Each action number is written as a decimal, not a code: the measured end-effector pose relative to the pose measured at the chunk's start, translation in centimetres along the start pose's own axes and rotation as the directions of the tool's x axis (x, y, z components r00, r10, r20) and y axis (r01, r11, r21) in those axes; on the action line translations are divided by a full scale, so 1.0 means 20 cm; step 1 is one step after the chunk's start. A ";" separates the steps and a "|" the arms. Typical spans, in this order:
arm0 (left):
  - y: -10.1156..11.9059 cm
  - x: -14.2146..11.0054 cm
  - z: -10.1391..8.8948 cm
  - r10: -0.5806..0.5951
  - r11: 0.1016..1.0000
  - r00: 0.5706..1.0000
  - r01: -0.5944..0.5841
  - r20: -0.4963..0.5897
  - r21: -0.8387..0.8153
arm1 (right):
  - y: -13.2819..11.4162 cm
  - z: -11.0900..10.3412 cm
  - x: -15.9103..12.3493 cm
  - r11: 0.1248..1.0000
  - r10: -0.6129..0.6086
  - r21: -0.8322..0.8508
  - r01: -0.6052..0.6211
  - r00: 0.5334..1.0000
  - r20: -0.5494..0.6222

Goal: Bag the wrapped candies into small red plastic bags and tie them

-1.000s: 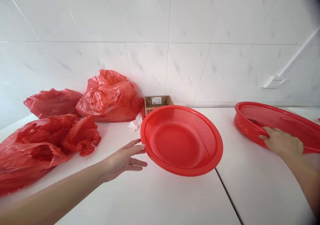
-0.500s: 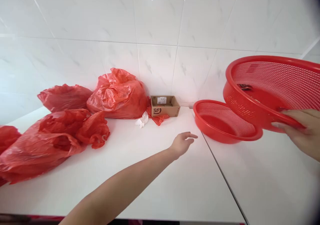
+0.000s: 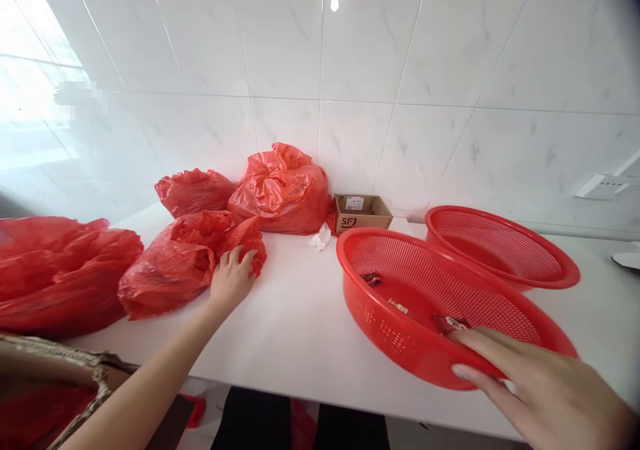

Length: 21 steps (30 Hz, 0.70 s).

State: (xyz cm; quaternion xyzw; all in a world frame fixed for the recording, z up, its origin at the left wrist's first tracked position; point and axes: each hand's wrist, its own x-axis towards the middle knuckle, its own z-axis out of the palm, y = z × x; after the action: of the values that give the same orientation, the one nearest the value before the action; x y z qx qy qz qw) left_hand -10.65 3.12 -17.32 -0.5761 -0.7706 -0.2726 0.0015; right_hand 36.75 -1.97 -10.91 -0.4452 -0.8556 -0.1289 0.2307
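My right hand (image 3: 530, 377) grips the front rim of a red perforated plastic basket (image 3: 395, 323), which tilts toward me. Several small wrapped items lie inside it. Behind it sits a second red basket (image 3: 500, 247), close to or touching the first. My left hand (image 3: 231, 280) rests with spread fingers on a crumpled red plastic bag (image 3: 173, 270). Other red bags (image 3: 280, 193) (image 3: 60, 273) lie to the left along the wall.
A small cardboard box (image 3: 361, 213) and a white tissue (image 3: 320, 238) stand by the tiled wall (image 3: 400, 50). The white counter (image 3: 285, 330) ends in a front edge. An open cardboard box (image 3: 50, 383) with red contents sits at the lower left. A wall socket (image 3: 600, 185) shows at right.
The basket in my right hand has come down and toward me, in front of the other basket. My left hand has moved left onto a red bag. The view has turned right.
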 end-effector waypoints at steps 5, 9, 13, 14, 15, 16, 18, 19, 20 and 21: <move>-0.13 0.03 -0.02 -0.052 0.996 0.999 0.051 0.007 0.070 | -0.09 0.13 0.08 0.988 0.029 -0.154 0.008 0.972 0.235; -0.06 0.06 -0.07 -0.054 0.998 0.999 0.054 -0.008 -0.043 | -0.16 0.24 0.11 0.957 0.204 -0.273 -0.097 0.895 0.397; 0.12 0.01 -0.13 -0.068 0.955 0.997 0.057 -0.028 -0.291 | -0.16 0.33 0.18 0.934 0.312 -0.293 -0.206 0.870 0.382; 0.17 -0.02 -0.14 -0.070 0.925 0.997 0.056 -0.022 -0.376 | -0.15 0.35 0.20 0.927 0.335 -0.290 -0.238 0.873 0.355; 0.21 -0.05 -0.14 -0.069 0.884 0.998 0.056 -0.011 -0.465 | -0.13 0.36 0.22 0.920 0.355 -0.283 -0.270 0.879 0.317; 0.25 -0.09 -0.14 -0.065 0.834 0.998 0.056 0.004 -0.548 | -0.12 0.37 0.24 0.916 0.368 -0.266 -0.300 0.891 0.266; 0.31 -0.16 -0.13 -0.059 0.730 0.997 0.076 0.048 -0.679 | -0.14 0.38 0.27 0.927 0.357 -0.165 -0.336 0.926 0.123; 0.33 -0.19 -0.12 -0.074 0.653 0.993 0.118 0.092 -0.748 | -0.17 0.37 0.29 0.942 0.333 -0.065 -0.330 0.942 0.040; 0.34 -0.22 -0.10 -0.098 0.552 0.983 0.181 0.152 -0.814 | -0.21 0.36 0.30 0.952 0.303 0.067 -0.300 0.952 -0.036; 0.36 -0.25 -0.09 -0.122 0.425 0.967 0.255 0.224 -0.869 | -0.28 0.34 0.31 0.945 0.270 0.218 -0.246 0.958 -0.092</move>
State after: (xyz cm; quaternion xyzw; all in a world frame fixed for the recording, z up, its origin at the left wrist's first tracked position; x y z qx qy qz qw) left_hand -3.21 -0.74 -14.30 -0.4169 -0.5702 -0.5972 -0.3801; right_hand 27.21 2.20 -13.70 -0.5189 -0.7829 -0.0359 0.3413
